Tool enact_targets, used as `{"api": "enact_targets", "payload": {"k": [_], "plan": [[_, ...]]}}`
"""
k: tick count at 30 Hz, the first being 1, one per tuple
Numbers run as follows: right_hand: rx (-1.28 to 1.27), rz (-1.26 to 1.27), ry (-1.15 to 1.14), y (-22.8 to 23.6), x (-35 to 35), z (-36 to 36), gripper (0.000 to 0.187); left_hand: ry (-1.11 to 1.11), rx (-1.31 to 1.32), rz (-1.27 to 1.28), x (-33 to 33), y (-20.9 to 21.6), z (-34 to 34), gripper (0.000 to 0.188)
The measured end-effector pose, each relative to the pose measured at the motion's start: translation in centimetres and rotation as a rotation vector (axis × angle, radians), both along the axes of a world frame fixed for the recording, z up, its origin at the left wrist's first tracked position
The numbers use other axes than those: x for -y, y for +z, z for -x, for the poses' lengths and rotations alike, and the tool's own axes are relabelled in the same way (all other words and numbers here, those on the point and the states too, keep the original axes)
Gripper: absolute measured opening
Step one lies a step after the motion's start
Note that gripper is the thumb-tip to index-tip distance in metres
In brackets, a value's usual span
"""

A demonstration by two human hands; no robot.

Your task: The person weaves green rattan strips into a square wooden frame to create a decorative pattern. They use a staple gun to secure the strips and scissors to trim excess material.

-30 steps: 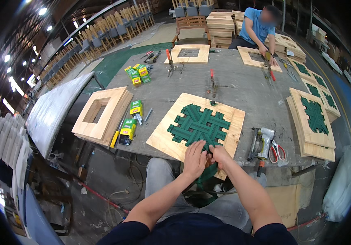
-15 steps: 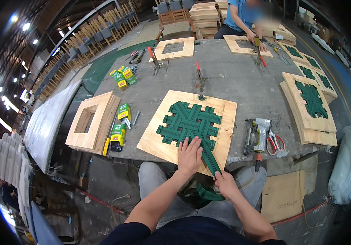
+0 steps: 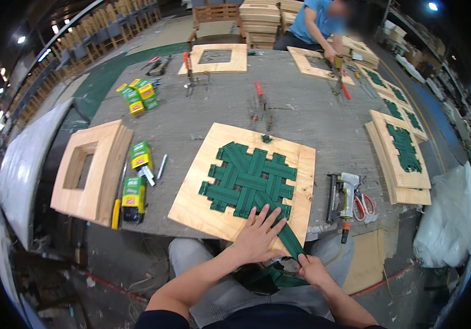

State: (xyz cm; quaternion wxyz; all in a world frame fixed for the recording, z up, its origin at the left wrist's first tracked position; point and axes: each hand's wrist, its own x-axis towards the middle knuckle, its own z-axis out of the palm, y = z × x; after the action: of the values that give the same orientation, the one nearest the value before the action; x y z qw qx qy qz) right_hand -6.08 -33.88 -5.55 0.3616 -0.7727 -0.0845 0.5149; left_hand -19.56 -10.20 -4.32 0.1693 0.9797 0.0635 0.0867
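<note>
A square wooden board (image 3: 194, 211) lies tilted at the table's near edge, with dark green webbing straps (image 3: 252, 181) woven crosswise over its middle. One diagonal strap (image 3: 289, 237) runs from the weave toward me, past the board's near corner. My left hand (image 3: 258, 233) lies with spread fingers on that strap and the board. Its loose end is pinched in my right hand (image 3: 313, 270), just off the near corner. More green webbing (image 3: 285, 281) hangs over my lap, partly hidden.
To the left sit stacked wooden frames (image 3: 95, 200) and staple boxes (image 3: 141, 156). A pneumatic staple gun (image 3: 348, 194) and red-handled scissors (image 3: 362, 207) lie right, near stacked webbed panels (image 3: 397, 181). Red-handled clamps (image 3: 259, 90) stand farther off. Across the table, a person in blue (image 3: 311, 24) handles another frame.
My left hand has spread its fingers and shifted along the diagonal strap, toward the near corner. The right hand, still gripping the strap, is slightly lower and farther right. The whole view has shifted.
</note>
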Motion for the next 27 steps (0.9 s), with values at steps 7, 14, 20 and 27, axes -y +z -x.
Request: {"api": "enact_targets", "payload": {"k": [7,14,20,27], "plan": [[-0.113,0.049,0.018,1.0,-0.5,-0.3,0.043,-0.081,-0.015,0.073,-1.5,-0.1,0.4,0.101],[-0.107,-0.022,0.050,0.8,-0.6,-0.4,0.042,-0.082,-0.019,0.106,-1.7,0.1,0.6,0.096],[-0.094,-0.073,0.090,0.3,0.2,-0.4,0.045,-0.149,0.039,0.076,-0.7,-0.5,0.5,0.081],[-0.104,-0.271,0.139,-1.4,0.8,-1.4,0.044,-0.122,0.004,-0.011,5.3,0.0,-2.1,0.093]]}}
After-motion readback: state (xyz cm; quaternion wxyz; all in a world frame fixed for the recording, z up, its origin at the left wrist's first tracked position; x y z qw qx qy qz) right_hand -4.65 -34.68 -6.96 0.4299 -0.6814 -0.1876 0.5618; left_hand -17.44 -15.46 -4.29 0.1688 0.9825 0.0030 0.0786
